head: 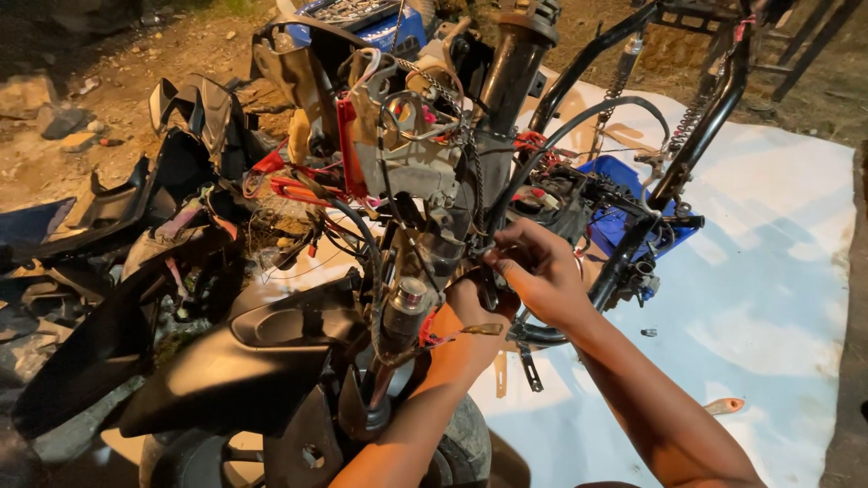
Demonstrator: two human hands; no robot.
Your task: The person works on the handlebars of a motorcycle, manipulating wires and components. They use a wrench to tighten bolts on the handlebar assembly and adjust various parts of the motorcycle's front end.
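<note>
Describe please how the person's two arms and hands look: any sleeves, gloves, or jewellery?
Both forearms are bare up to the picture's edge, with no sleeve visible. The left hand and the right hand wear no gloves. No ring, watch or bracelet shows on either wrist, though the left hand is partly hidden behind cables and metal parts.

Looking down, I've got both hands in the guts of a stripped scooter frame [579, 99]: right hand [541, 271] pinching black cables [470, 181], left hand [470, 316] underneath by the fork tube [402, 312]. White tarp [768, 271] below.
</note>
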